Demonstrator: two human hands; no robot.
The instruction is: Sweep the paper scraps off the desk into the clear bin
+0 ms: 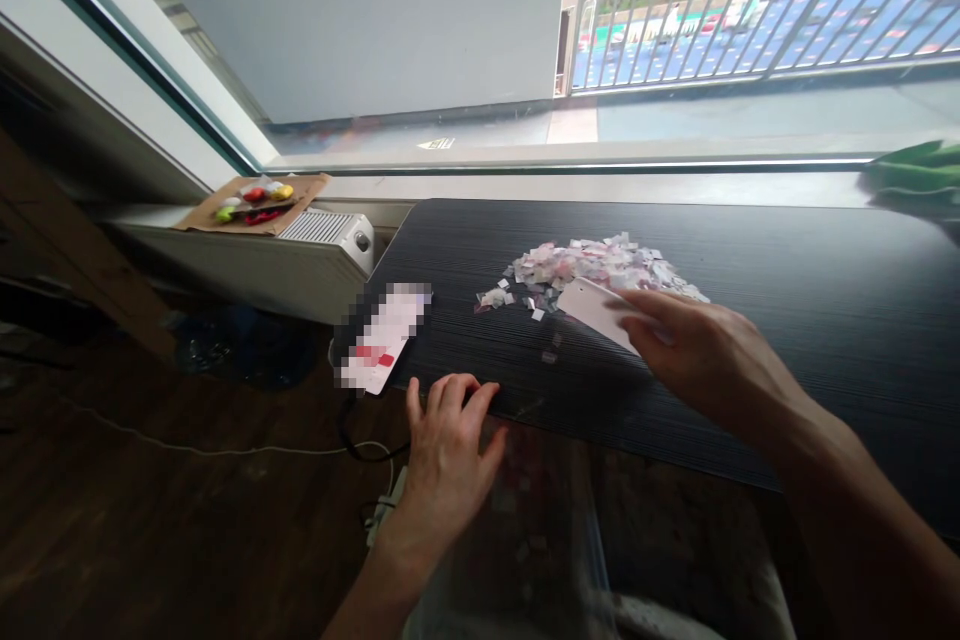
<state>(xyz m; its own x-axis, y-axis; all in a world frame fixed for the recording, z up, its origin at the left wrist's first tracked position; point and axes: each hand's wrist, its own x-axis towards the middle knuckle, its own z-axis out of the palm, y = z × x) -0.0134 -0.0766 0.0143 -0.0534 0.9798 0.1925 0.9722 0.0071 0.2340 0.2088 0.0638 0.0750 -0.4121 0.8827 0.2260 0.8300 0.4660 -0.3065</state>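
Scraps (pixel 600 262): could scatter off worktop (pixel 461 245) if swept hard with card (pixel 592 308) clamped in right fingers (pixel 651 304); left fingers (pixel 453 392) apart.

No legible text (blurred sign (pixel 436 144)).

Before me stands a table (pixel 457 245) with a dark, finely streaked top. A loose heap of small pale scraps (pixel 600 265) sits toward its far edge, a few strays (pixel 495 297) lying to the left. Near the left end lies a flat white thing (pixel 388 335) marked in red, its face blurred.
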